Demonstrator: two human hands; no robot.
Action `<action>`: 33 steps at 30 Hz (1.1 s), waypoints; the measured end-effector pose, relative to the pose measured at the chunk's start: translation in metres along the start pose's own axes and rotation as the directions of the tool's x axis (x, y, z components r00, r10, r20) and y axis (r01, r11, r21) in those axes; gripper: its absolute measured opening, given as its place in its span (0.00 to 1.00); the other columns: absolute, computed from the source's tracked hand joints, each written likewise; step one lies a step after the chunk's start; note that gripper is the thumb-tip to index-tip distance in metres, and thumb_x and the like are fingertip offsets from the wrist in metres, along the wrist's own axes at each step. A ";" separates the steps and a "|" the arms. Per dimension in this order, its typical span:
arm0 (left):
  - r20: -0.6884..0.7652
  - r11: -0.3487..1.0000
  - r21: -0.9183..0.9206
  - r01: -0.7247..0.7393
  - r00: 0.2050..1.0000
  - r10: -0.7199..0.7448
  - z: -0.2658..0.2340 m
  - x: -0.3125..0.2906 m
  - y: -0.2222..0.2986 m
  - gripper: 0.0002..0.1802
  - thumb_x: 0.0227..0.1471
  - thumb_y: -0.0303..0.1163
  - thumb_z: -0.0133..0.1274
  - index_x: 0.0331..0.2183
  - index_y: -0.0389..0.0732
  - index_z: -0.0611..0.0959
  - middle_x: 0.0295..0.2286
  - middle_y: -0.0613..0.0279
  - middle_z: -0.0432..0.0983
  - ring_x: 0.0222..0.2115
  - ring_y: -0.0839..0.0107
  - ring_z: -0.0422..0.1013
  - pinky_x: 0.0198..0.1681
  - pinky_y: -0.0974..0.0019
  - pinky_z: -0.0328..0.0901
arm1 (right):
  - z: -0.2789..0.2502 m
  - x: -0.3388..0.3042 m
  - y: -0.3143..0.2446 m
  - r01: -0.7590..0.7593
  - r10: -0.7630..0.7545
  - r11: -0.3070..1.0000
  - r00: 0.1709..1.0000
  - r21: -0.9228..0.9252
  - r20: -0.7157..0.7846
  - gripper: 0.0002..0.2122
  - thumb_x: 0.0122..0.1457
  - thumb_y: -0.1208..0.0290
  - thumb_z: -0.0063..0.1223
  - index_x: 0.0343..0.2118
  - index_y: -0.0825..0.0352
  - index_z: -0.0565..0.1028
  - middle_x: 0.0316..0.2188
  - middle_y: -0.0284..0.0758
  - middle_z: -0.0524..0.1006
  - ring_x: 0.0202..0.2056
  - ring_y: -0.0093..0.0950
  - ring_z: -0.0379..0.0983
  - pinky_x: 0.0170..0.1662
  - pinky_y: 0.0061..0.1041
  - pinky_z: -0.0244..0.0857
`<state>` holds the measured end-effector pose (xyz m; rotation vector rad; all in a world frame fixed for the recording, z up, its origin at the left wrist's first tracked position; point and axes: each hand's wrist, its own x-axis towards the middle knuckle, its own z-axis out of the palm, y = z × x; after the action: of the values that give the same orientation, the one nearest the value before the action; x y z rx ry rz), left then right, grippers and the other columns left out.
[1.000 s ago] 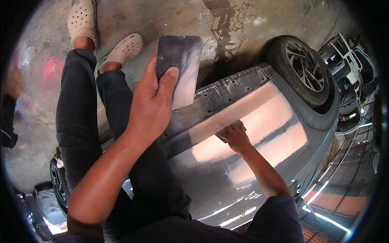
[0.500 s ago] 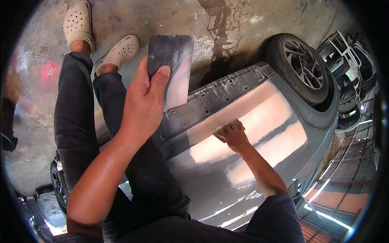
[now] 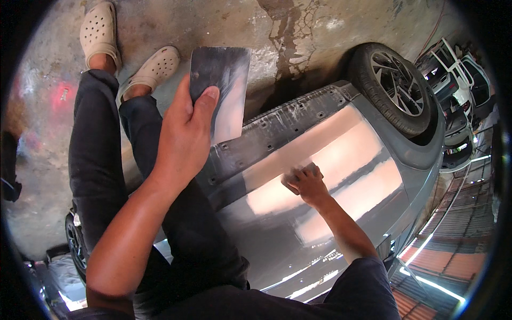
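My left hand (image 3: 184, 133) grips a flat dark board (image 3: 221, 66) at its left edge, thumb across the face. Pale pink body filler (image 3: 230, 114) is smeared over the board's lower right. On the grey car door (image 3: 256, 234), my right hand (image 3: 309, 186) is closed on a small filler spreader (image 3: 289, 184), mostly covered by the fingers. The spreader lies against the door, along a broad pink filler patch (image 3: 352, 152). A second filler patch (image 3: 368, 197) sits nearer me, with a grey strip between the two.
The dark lower sill (image 3: 272, 130) with small square holes runs along the door's far edge. A car wheel (image 3: 394, 88) stands beyond it at right. My feet in beige clogs (image 3: 154, 66) rest on stained concrete (image 3: 229, 21). White vehicle parts (image 3: 458, 80) stand at far right.
My right hand and the spreader have shifted slightly toward me on the filler. My left hand still holds the board in nearly the same place.
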<state>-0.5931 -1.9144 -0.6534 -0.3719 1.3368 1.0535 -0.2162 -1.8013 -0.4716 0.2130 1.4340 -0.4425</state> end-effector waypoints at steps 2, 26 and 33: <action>0.020 1.000 -0.022 -0.019 1.000 0.020 0.001 0.001 0.003 0.23 0.66 0.37 0.47 0.54 0.30 0.70 0.38 0.60 0.77 0.38 0.78 0.68 0.47 0.73 0.63 | -0.005 -0.006 0.004 -0.050 0.050 0.999 0.989 0.001 0.136 0.17 0.58 0.69 0.52 0.50 0.44 0.77 0.58 0.35 0.67 0.60 0.38 0.61 0.62 0.61 0.49; 0.028 0.999 0.043 0.021 0.999 -0.022 0.002 0.004 0.001 0.20 0.66 0.35 0.47 0.54 0.35 0.72 0.42 0.64 0.76 0.42 0.78 0.67 0.51 0.74 0.60 | 0.020 -0.018 0.049 -0.092 0.092 0.996 0.996 -0.012 0.014 0.29 0.59 0.74 0.46 0.64 0.44 0.64 0.66 0.29 0.59 0.68 0.35 0.51 0.70 0.52 0.36; 0.037 1.000 -0.011 0.009 0.999 -0.009 0.000 0.006 0.006 0.22 0.66 0.35 0.47 0.56 0.32 0.70 0.42 0.61 0.75 0.42 0.78 0.67 0.51 0.74 0.60 | -0.008 -0.005 0.049 -0.094 0.097 0.991 0.995 -0.090 0.026 0.28 0.60 0.74 0.45 0.64 0.43 0.64 0.66 0.29 0.59 0.68 0.35 0.50 0.70 0.52 0.37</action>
<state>-0.5988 -1.9093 -0.6570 -0.3647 1.2953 1.0559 -0.2029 -1.7532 -0.4734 0.2013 1.4036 -0.3017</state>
